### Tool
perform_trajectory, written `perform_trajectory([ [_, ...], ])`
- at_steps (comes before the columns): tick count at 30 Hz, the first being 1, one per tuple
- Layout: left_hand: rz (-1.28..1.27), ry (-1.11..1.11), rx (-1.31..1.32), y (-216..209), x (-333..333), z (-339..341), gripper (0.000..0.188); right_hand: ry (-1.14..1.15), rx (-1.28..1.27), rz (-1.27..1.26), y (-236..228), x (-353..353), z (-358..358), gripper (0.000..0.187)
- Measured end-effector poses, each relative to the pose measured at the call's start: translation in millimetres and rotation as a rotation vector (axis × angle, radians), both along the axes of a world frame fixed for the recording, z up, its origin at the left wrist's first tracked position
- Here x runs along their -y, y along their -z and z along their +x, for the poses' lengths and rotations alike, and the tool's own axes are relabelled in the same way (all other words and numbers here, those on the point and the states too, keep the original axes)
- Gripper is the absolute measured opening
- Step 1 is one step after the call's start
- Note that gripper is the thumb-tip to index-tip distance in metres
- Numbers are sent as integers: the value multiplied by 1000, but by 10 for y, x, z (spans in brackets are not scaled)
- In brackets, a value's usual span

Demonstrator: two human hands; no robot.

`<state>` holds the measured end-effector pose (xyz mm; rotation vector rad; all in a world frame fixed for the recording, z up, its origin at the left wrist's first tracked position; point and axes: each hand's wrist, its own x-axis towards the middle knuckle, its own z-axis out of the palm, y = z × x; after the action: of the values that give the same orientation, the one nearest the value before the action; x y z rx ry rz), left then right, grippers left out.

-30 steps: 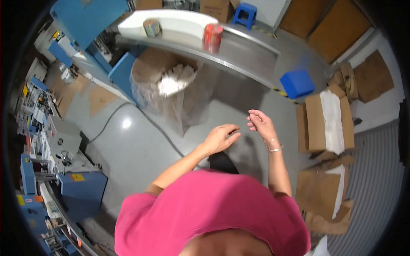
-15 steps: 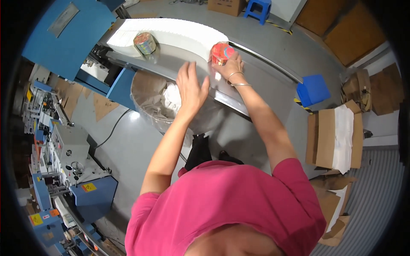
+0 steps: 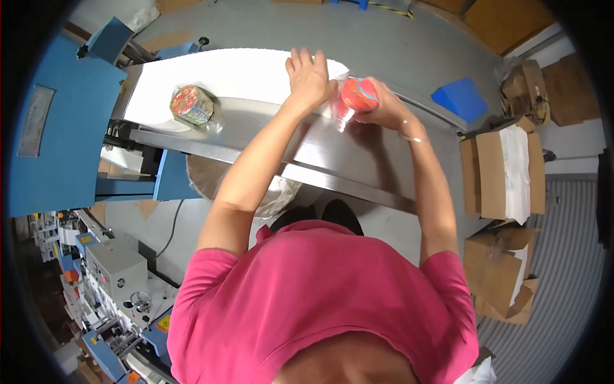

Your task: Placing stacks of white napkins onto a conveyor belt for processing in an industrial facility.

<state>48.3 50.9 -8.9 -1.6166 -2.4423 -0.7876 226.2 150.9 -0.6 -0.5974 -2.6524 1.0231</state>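
Observation:
A long curved row of white, thin, tightly packed pieces (image 3: 224, 73) lies along the far side of a metal table (image 3: 256, 121). My left hand (image 3: 310, 80) rests on the right part of this row, fingers stretched out and holding nothing. At the row's right end, my right hand (image 3: 387, 109) is wrapped round a red, round, can-shaped object (image 3: 359, 95) in clear plastic. Its far fingers are hidden behind it. Another round, multicoloured can-shaped object (image 3: 192, 104), also in clear plastic, stands against the row's near side on the left.
A blue machine (image 3: 57, 128) adjoins the table's left end. Under the near edge is a bin with a plastic liner (image 3: 278, 195). Open cardboard boxes (image 3: 489, 176) stand at the right, and a blue container (image 3: 459, 99) sits beyond the table.
My left hand has moved from over the bin, forward onto the white row. My right hand has shifted to the right side of the red object. My view has moved closer to the table.

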Motion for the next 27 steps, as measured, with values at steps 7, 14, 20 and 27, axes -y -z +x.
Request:
perform_trajectory([
  [7,-14,-88,-98,110,-28,-64,68,-305,25,-37,167,725,254,88],
  [14,35,-125,-113,204,-175,52,64,195,-191,-1038,531,547,67,50],
  [20,289,-82,76,-34,212,92,70,220,-165,-1246,447,179,-453,47],
  [27,189,-530,-444,126,1517,-1290,49,179,-227,-1330,188,356,-708,70],
])
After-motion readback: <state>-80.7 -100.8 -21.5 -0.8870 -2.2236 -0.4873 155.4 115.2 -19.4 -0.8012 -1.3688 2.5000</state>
